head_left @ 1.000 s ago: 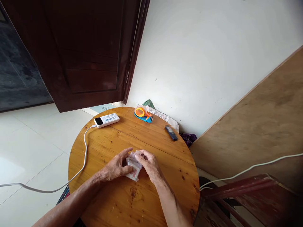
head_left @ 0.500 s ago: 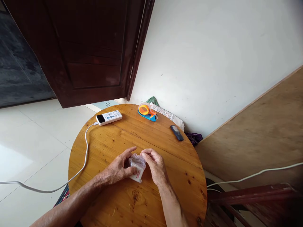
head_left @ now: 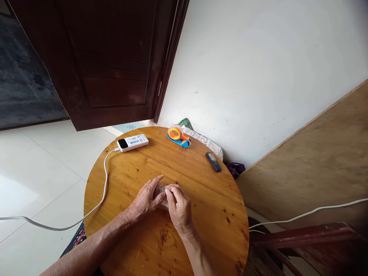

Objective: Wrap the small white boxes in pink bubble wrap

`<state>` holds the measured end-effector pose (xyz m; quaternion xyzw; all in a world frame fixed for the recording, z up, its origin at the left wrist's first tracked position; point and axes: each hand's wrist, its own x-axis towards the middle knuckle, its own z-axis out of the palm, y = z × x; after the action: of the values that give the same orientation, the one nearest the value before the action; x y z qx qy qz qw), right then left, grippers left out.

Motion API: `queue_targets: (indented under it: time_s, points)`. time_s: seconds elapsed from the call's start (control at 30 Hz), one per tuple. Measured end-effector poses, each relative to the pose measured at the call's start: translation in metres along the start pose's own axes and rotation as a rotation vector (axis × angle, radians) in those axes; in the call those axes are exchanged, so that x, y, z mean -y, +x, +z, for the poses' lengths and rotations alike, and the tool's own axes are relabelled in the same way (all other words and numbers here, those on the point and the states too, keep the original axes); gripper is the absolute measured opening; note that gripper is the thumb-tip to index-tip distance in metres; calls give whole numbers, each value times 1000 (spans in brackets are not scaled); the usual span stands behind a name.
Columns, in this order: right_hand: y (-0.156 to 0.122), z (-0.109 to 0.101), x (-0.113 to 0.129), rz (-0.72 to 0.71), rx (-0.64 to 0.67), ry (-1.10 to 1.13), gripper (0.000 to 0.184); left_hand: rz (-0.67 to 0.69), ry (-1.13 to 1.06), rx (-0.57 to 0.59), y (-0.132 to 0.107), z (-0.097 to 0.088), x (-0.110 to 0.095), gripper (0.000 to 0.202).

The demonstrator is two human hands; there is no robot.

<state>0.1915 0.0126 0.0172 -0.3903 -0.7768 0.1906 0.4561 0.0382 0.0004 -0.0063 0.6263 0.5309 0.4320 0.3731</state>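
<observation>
A small white pack in a crinkled clear plastic bag lies near the middle of the round wooden table, mostly covered by my hands. My left hand holds it from the left, thumb across the top and index finger stretched out beyond it. From the right, my right hand closes thumb and fingers in a pinch on the plastic at the pack's upper part. The pack's lower edge shows as a pale strip below my left thumb; its printing is hidden.
A white power bank with a plugged-in white cable is at the table's far left. An orange and blue tape dispenser stands at the back. A dark, pixelated object lies near the right edge, by the wall.
My right hand has moved left and in over the pack, fingers now closed on the plastic. The red print and much of the pack have become covered. My left hand has shifted slightly left.
</observation>
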Motion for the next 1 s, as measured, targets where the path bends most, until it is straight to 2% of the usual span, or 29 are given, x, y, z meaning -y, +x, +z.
queue_targets:
  time_s: [0.1, 0.2, 0.33, 0.43, 0.6, 0.73, 0.83, 1.0]
  points:
    - [0, 2, -4, -31, 4, -72, 23, 15, -57, 48, -3, -6, -3, 63]
    - [-1, 2, -6, 21, 31, -80, 26, 81, -67, 70, -11, -13, -7, 64]
    - [0, 1, -7, 125, 21, 3, 25, 186, 6, 43, -19, -13, -5, 48]
    - [1, -1, -8, 243, 12, 92, 24, 152, 60, 71, -18, -11, -6, 35]
    - [2, -7, -9, 341, 38, 191, 29, 139, 23, 51, -12, -12, -12, 36]
    - [2, -10, -8, 308, 60, 202, 27, 163, -7, 27, -11, -12, -11, 33]
    - [3, -15, -7, 194, 116, 191, 24, 142, -7, 10, -11, -10, -10, 34]
    - [7, -26, -6, 14, 282, 71, 25, 139, -14, -5, -11, -9, -12, 37]
